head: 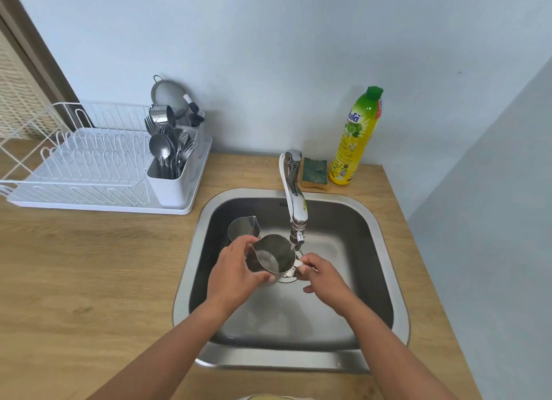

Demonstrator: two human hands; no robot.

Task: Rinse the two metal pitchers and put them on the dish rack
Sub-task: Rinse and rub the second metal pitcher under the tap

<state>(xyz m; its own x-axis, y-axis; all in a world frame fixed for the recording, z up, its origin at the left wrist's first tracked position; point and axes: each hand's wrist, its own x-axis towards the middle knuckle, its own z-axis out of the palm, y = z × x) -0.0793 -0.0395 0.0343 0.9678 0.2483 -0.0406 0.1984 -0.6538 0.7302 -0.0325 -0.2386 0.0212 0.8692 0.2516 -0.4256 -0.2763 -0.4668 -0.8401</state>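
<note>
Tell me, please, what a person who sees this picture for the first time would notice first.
The eye goes first to the middle: the left hand grips a tilted metal pitcher by its body and the right hand pinches its handle, just below the faucet over the sink. A second pitcher sits in the sink just behind it. The bright yellow soap bottle at the back right also stands out, as does the white dish rack at the left.

Two forearms are in view, both bare along their whole visible length; the left hand point(236, 268) and right hand point(325, 277) are bare as well, with short nails showing on the thumbs
</note>
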